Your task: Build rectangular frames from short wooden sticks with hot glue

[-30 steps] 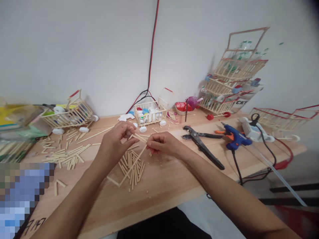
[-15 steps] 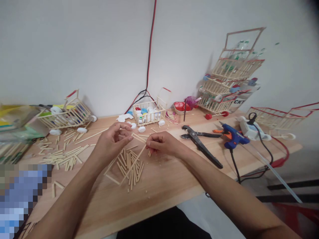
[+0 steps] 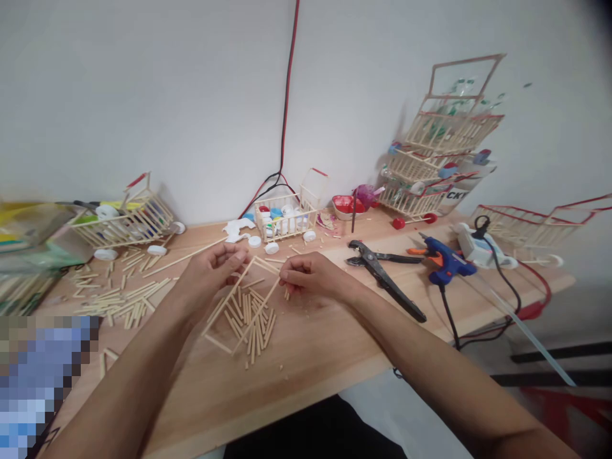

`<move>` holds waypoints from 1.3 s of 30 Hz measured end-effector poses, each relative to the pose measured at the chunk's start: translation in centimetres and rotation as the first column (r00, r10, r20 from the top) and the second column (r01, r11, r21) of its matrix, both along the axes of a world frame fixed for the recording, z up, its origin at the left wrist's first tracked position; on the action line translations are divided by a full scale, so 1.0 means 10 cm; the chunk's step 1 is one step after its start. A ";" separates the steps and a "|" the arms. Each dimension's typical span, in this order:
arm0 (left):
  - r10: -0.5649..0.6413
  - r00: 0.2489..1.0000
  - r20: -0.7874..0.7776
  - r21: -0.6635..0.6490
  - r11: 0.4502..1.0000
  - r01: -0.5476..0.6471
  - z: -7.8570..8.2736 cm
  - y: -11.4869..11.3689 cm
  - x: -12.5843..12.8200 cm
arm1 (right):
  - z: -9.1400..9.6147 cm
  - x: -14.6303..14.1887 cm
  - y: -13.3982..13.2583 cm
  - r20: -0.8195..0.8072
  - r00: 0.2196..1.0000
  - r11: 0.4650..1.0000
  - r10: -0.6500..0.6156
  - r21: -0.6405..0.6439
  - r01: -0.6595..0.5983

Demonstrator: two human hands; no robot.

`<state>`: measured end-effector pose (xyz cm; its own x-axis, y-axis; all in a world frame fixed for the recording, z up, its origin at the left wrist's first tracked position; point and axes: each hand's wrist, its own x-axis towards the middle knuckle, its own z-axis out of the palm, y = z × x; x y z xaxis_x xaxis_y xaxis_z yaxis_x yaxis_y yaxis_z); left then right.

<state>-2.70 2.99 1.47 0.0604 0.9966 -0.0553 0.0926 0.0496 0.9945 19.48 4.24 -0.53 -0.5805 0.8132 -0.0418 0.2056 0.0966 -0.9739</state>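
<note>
My right hand (image 3: 308, 274) pinches a rectangular wooden stick frame (image 3: 246, 336) by its right side, near the upper corner. The frame is tilted above a pile of short cut sticks (image 3: 258, 315) on the wooden table (image 3: 306, 389). Just left of the frame's top corner is my left hand (image 3: 215, 271). Its fingers are curled, with the thumb against them; whether anything tiny is between them is hidden. A small stick cart (image 3: 287, 223) filled with bottle caps stands behind both hands.
Black pliers (image 3: 389, 280) and a blue glue gun (image 3: 447, 261) lie to the right, near a white power strip (image 3: 482, 245). Stacked stick carts (image 3: 440, 159) rise at the back right. Another cart (image 3: 127, 220) and loose sticks (image 3: 127, 299) are at left, beside a pixelated patch (image 3: 43, 382).
My left hand has drawn back slightly left from the frame's top corner, its thumb closing onto the fingers. The frame has turned a little; my right hand stays on it.
</note>
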 end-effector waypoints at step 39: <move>-0.135 0.966 0.222 -0.166 0.971 0.174 0.03 -0.09 0.11 | 0.04 0.05 0.02 0.016 0.997 0.996 0.082 -0.021 -0.081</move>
